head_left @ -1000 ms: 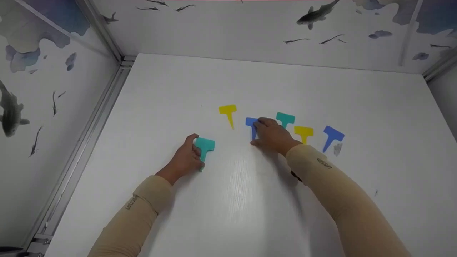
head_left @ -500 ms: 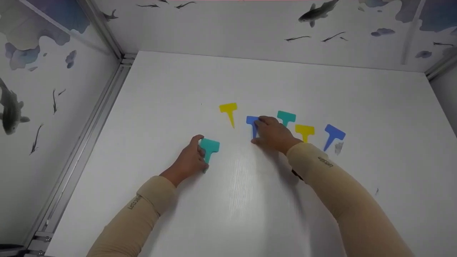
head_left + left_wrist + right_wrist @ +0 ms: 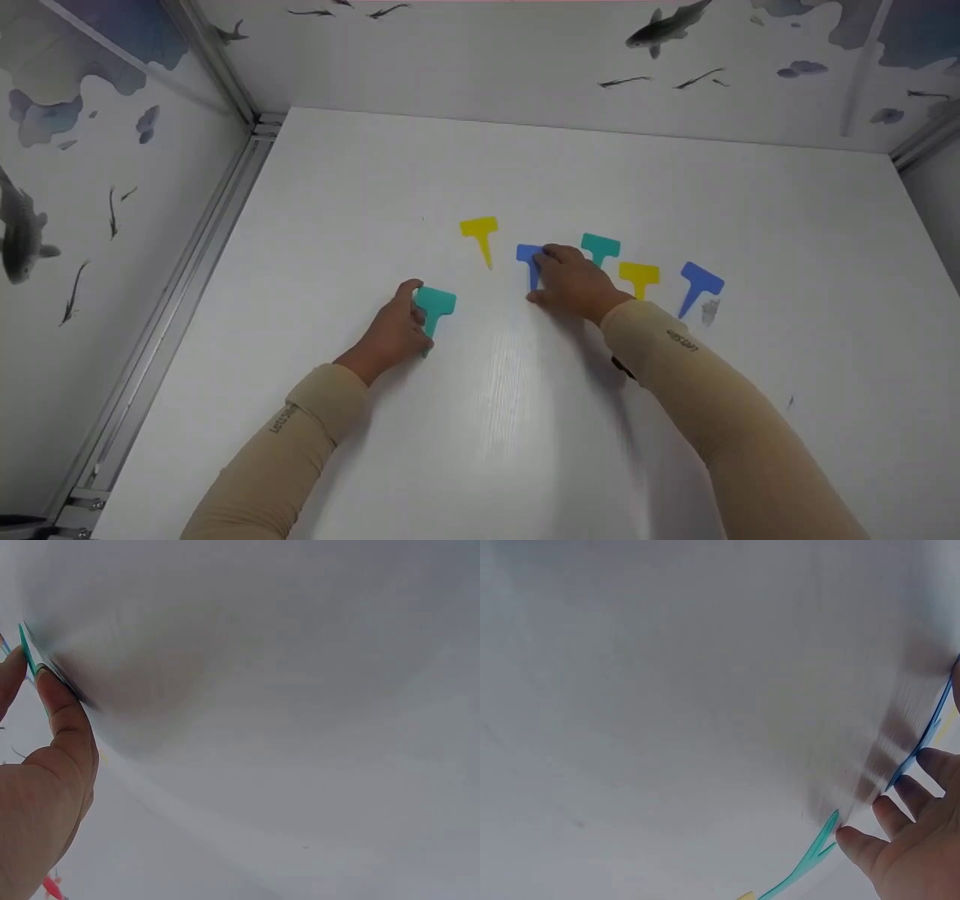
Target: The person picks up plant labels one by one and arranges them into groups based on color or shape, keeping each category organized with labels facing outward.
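Observation:
In the head view, my left hand [image 3: 392, 328] grips a teal T-shaped plant label [image 3: 436, 300] by its left side, a finger at the head and the thumb near the stem's point. The left wrist view shows this teal label [image 3: 28, 649] edge-on between the fingertips. My right hand [image 3: 577, 281] holds a blue T-shaped plant label [image 3: 528, 255] at the table surface, fingers at its head and thumb by its tip; the hand covers part of it. From the right wrist, the blue label [image 3: 930, 727] appears edge-on beside the spread fingers.
On the white table [image 3: 480, 450], a yellow label [image 3: 480, 229] lies between and beyond the hands. Right of the right hand lie another teal label [image 3: 601, 246], a second yellow one [image 3: 639, 274] and a blue one [image 3: 701, 281] beside a grey mark. Fish-patterned walls [image 3: 465, 67] border the table.
My left hand and its teal label shifted slightly right, then a little back left. The right hand stays in place on the blue label.

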`<action>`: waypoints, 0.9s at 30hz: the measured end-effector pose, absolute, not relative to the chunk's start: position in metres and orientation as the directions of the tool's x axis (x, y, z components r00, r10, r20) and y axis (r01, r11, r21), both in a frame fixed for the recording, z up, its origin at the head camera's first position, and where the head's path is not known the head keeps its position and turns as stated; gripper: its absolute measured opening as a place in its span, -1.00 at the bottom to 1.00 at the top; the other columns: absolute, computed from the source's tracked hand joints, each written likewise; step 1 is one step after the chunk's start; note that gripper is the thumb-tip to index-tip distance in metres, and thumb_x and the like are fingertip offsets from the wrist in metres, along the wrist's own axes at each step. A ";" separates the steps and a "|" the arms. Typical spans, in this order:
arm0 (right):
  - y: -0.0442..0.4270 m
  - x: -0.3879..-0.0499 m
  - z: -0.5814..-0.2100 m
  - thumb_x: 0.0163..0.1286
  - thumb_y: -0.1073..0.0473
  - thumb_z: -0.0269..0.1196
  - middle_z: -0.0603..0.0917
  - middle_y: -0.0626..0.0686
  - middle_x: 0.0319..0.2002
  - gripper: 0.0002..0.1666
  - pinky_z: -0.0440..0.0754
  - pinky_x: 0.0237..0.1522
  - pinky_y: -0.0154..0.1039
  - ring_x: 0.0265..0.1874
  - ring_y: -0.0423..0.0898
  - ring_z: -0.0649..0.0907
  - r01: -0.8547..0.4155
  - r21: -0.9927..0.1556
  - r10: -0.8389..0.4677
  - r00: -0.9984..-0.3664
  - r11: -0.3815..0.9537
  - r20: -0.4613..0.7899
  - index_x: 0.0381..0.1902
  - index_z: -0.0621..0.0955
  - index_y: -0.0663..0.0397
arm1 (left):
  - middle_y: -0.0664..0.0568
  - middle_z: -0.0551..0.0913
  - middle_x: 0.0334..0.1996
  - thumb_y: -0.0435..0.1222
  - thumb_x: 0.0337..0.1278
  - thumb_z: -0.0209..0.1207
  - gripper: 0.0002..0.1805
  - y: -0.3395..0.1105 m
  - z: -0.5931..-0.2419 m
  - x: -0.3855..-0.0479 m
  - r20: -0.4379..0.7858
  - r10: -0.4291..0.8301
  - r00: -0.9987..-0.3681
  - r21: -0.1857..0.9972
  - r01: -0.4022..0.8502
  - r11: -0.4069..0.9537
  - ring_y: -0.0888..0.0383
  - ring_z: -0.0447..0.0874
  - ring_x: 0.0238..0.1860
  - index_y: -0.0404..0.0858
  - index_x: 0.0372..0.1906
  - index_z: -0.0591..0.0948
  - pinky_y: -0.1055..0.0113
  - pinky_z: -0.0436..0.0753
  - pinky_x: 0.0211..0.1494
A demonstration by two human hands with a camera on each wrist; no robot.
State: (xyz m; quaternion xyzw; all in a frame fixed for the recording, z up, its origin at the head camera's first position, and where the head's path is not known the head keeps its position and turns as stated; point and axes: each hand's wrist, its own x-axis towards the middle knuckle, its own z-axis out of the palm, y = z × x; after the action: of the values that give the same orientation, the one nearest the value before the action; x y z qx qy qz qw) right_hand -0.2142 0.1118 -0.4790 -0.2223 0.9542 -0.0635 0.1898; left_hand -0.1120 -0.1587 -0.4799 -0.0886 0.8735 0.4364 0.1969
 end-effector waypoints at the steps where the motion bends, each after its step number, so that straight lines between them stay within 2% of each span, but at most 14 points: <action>1: 0.112 -0.214 -0.479 0.35 -0.19 0.20 0.14 0.11 0.47 -0.11 0.16 0.41 0.05 0.46 0.08 0.11 -0.397 -0.207 -0.446 -0.830 0.894 -0.335 0.49 0.18 0.02 | -0.13 0.49 -0.02 -0.51 -0.08 0.34 0.02 -0.159 -0.480 -0.112 -0.424 0.013 -0.906 0.723 -0.330 0.607 -0.03 0.50 -0.10 -0.13 0.47 0.03 0.11 0.52 0.12; 13: 0.111 -0.214 -0.479 0.34 -0.21 0.20 0.13 0.08 0.48 -0.10 0.13 0.41 0.06 0.46 0.07 0.11 -0.368 -0.207 -0.419 -0.838 0.907 -0.348 0.50 0.17 -0.03 | -0.14 0.50 -0.03 -0.50 -0.08 0.35 0.02 -0.156 -0.479 -0.114 -0.413 0.002 -0.911 0.693 -0.313 0.649 -0.02 0.48 -0.07 -0.20 0.48 0.04 0.10 0.50 0.16; 21: 0.111 -0.214 -0.479 0.34 -0.20 0.22 0.13 0.08 0.48 -0.11 0.14 0.41 0.06 0.46 0.07 0.12 -0.352 -0.221 -0.411 -0.843 0.910 -0.347 0.50 0.18 -0.03 | -0.16 0.50 0.01 -0.51 -0.06 0.34 0.01 -0.156 -0.477 -0.115 -0.411 -0.024 -0.912 0.685 -0.326 0.652 -0.03 0.44 0.06 -0.24 0.48 0.04 0.06 0.42 0.29; 27: 0.112 -0.214 -0.480 0.33 -0.20 0.23 0.16 0.08 0.47 -0.11 0.16 0.41 0.05 0.46 0.07 0.13 -0.356 -0.218 -0.412 -0.848 0.909 -0.334 0.48 0.21 -0.01 | -0.19 0.50 0.05 -0.52 -0.08 0.36 0.02 -0.157 -0.477 -0.115 -0.417 -0.016 -0.909 0.706 -0.334 0.624 -0.04 0.51 -0.05 -0.23 0.48 0.05 0.09 0.48 0.20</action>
State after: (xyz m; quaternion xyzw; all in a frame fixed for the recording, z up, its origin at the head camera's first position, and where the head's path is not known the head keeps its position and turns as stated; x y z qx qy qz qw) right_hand -0.2135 0.1117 -0.4798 -0.2005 0.9583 -0.0742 0.1897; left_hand -0.1153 -0.1568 -0.4774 -0.0993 0.8811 0.4222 0.1888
